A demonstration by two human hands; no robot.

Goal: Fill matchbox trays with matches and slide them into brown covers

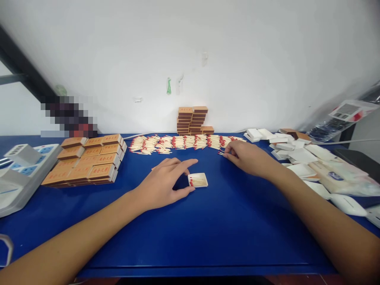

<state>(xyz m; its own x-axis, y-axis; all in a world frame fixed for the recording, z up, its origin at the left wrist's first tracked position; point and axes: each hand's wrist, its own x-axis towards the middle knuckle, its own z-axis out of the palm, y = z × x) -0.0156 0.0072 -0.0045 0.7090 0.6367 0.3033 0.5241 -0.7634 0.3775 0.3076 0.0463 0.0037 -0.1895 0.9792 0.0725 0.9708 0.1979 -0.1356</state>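
A small white tray (198,180) partly filled with red-tipped matches lies on the blue table (225,233). My left hand (165,184) rests beside it, thumb and forefinger touching its left edge and holding it steady. My right hand (248,157) reaches to the right end of a long row of loose matches (184,142), its fingertips pinched on a few matches there.
Orange matchboxes (89,160) lie in rows at the left, and a stack of orange boxes (192,120) stands against the wall. Empty white trays (285,144) and plastic bags (341,178) crowd the right side. A grey power strip (20,174) sits at far left.
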